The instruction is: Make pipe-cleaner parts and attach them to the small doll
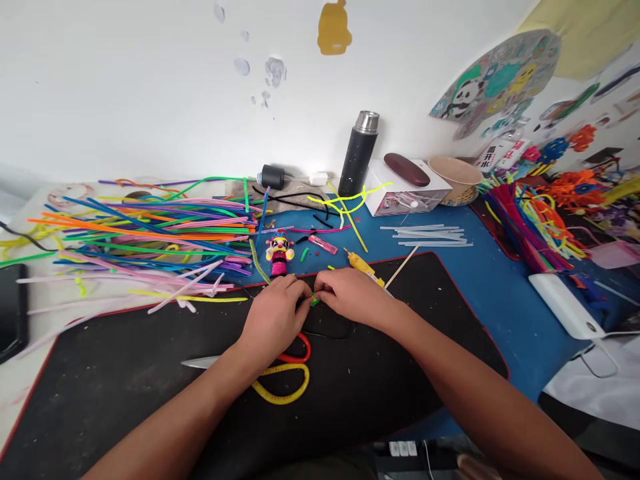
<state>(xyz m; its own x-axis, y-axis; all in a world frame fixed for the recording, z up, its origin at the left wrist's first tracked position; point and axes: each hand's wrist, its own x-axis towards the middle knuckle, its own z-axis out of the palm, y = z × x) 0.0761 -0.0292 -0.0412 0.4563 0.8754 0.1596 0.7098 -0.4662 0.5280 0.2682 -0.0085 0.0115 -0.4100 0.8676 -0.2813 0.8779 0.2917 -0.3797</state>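
My left hand (277,313) and my right hand (347,297) meet over the black mat (380,387), fingertips pinched on a small green piece (315,300) between them. Most of that piece is hidden by the fingers. Just behind my left hand stands a small colourful figure (279,253) with a pink lower part. Scissors (283,383) with red and yellow handles lie partly under my left wrist. Behind my right hand is a yellow glue gun (364,267), with a thin stick (401,268) beside it.
Many coloured pipe cleaners (165,233) are heaped at the left. At the back stand a black thermos (359,157), a white box (410,193) and a bowl (457,175). Clear sticks (430,233) lie on the blue surface. A white power strip (565,307) and a pipe-cleaner bundle (520,223) are at right.
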